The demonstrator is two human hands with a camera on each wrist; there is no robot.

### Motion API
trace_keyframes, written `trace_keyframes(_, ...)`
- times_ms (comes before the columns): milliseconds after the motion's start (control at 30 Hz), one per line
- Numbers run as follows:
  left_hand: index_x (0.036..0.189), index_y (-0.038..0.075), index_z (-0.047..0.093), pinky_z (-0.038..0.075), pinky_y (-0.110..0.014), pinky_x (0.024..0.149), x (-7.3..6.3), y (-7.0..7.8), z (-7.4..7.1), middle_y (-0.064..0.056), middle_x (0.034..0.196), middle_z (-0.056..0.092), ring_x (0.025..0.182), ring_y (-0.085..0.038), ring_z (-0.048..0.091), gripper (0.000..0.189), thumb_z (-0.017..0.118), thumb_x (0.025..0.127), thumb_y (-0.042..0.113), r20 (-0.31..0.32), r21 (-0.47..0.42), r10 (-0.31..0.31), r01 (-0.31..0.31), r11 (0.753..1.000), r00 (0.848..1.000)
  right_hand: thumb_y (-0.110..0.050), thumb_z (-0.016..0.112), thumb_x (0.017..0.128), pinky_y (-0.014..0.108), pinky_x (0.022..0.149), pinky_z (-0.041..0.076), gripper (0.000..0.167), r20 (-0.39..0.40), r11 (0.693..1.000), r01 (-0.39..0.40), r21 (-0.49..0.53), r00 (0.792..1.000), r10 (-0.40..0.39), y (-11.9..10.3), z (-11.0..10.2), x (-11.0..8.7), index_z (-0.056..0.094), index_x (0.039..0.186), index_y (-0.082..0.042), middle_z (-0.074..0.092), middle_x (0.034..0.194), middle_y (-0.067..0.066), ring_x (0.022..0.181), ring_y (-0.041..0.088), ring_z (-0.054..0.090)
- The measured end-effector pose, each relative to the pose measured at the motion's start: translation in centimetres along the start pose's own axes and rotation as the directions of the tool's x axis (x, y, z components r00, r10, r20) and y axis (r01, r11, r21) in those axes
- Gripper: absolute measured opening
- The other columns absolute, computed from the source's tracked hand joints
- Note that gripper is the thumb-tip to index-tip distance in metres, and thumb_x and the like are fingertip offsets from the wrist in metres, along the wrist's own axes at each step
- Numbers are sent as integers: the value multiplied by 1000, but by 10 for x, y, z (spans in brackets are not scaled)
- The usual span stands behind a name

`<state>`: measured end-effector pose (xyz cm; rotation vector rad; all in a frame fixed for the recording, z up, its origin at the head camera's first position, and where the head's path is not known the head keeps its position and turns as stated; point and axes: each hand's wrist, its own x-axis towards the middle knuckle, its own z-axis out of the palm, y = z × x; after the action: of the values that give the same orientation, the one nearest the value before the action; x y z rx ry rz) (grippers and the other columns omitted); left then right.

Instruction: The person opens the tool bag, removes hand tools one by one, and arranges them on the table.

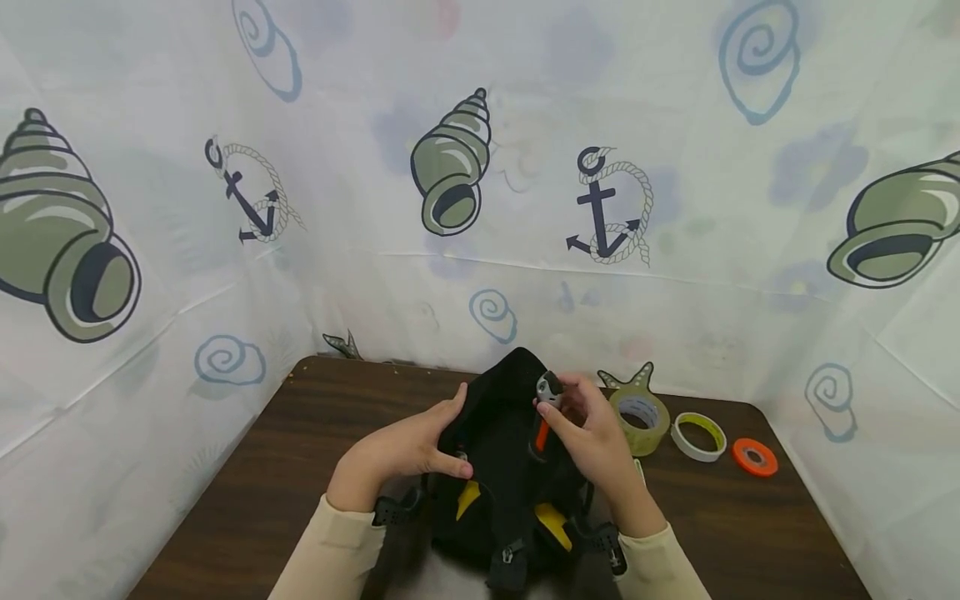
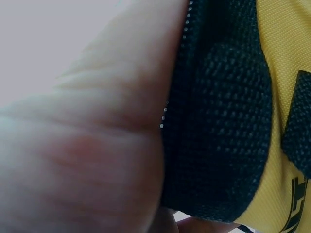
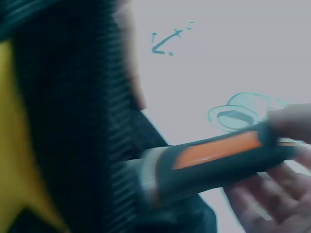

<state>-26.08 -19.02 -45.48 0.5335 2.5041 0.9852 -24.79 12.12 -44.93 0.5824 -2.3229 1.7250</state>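
Note:
A black tool bag (image 1: 487,450) with yellow patches stands in the middle of the table. My left hand (image 1: 401,446) holds its left side, the thumb spread apart from the fingers along the bag. In the left wrist view, the hand lies against the bag's black webbing edge (image 2: 223,121). My right hand (image 1: 600,433) pinches a hand tool (image 3: 214,160) with a black and orange handle and a grey collar. Over the upper right of the bag, the tool (image 1: 546,404) stands nearly upright; the bag's fabric hides its collar end in the right wrist view. Its exact kind cannot be told.
Right of the bag, a wide roll of clear tape (image 1: 651,429), a white and yellow tape roll (image 1: 684,442) and an orange tape roll (image 1: 738,454) lie in a row on the brown table (image 1: 300,467). A patterned white curtain (image 1: 360,167) encloses the back and sides.

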Motion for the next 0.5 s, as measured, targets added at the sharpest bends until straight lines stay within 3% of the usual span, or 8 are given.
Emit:
trace_keyframes(100, 174, 40, -8, 26, -65, 133, 0, -2, 1, -5, 185, 9, 171, -35, 17, 128, 86, 89, 58, 5, -10, 4, -4, 1000, 1000, -11, 75, 104, 22, 84, 60, 36, -109, 998, 54, 30, 993, -50, 8, 0, -7, 61, 137, -10, 73, 114, 10, 94, 15, 70)
trace_keyframes(233, 174, 40, -7, 26, -65, 133, -1, -1, 1, -4, 185, 9, 171, -34, 16, 128, 86, 89, 58, 2, -14, 5, -5, 1000, 1000, -8, 77, 102, 18, 86, 61, 39, -243, 998, 51, 41, 969, -39, 16, -7, -14, 62, 139, -9, 69, 114, 8, 95, 12, 71)
trace_keyframes(500, 174, 39, -7, 25, -64, 134, -3, 3, -1, -4, 185, 9, 171, -33, 16, 128, 86, 88, 59, 8, -11, 5, -5, 1000, 1000, -1, 76, 101, 15, 80, 59, 52, -348, 997, 71, 33, 936, -55, 28, -30, -25, 61, 150, -14, 64, 118, 7, 93, 11, 71)
